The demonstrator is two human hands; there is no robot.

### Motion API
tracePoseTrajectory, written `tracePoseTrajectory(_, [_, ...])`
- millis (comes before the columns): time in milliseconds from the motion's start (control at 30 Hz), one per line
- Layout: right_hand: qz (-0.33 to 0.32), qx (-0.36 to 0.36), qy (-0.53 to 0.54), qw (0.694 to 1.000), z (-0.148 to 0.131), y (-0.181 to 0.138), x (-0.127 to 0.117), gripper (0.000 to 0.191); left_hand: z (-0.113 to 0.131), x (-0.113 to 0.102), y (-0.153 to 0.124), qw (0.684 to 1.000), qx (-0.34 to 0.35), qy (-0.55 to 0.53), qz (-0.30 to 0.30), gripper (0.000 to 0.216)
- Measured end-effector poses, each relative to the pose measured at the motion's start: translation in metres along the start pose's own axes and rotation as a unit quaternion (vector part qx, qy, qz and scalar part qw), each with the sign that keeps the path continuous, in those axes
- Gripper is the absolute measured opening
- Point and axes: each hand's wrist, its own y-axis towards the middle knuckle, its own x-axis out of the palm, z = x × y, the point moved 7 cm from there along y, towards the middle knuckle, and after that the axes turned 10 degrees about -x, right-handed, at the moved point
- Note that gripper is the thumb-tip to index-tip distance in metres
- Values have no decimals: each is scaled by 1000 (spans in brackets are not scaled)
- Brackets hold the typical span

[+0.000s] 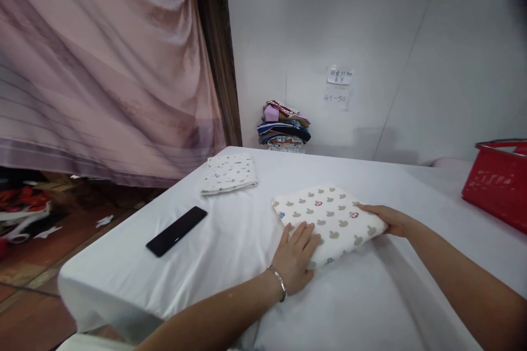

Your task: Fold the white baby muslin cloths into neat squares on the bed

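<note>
A folded white cloth (329, 219) printed with grey apple-like shapes and a few red and blue marks is on the white-covered table before me. My right hand (393, 220) grips its right corner, thumb on top and the other fingers beneath. That side looks slightly raised. On the near left edge of the cloth rests my left hand (294, 258), palm down with fingers spread, a silver bracelet at the wrist. A second folded white cloth (229, 174), with small dark prints, lies apart at the far left.
A black phone-like slab (177, 231) lies on the left of the table (230, 263). Against the wall stands a stack of folded fabrics (284, 129). The red basket (498, 184) is at the right edge. A pink curtain (123, 66) hangs on the left.
</note>
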Motion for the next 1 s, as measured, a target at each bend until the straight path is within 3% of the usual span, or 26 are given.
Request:
tracePoseTrajectory(133, [-9,1,-8,1000,6,-21,9,54,-4,-14,-2,999,34,20,14,58])
tracePoseTrajectory(233, [-87,-19,41,995,14,-55,41,50,-24,-32,-13,998,44,26,24,57])
tracePoseTrajectory(333, [-134,-41,57,988,24,-89,63,54,-44,-37,-29,997,78,23,-8,60])
tracePoseTrajectory(433, [-100,-64,-101,988,29,-100,54,68,-55,-35,-42,994,92,3,-53,66])
tracePoseTrajectory(500, [-8,-122,-281,952,16,-99,36,74,-56,-36,-43,994,76,-26,-70,65])
tracePoseTrajectory(600, [110,-275,-428,854,-24,-106,38,66,-49,-43,-33,995,16,-72,-71,61])
tracePoseTrajectory(667, [93,-367,-441,814,-42,-111,65,59,-45,-46,-22,995,-37,-81,-51,64])
tracePoseTrajectory(733, [37,-432,-457,777,-46,-111,99,58,-42,-43,-12,993,-78,-74,-39,67])
tracePoseTrajectory(833, [-26,-448,-513,732,-30,-94,132,62,-44,-25,-7,989,-111,-66,-77,73])
tracePoseTrajectory(1000, [-65,-400,-541,737,-1,-66,135,64,-52,-11,-16,984,-120,-84,-101,74])
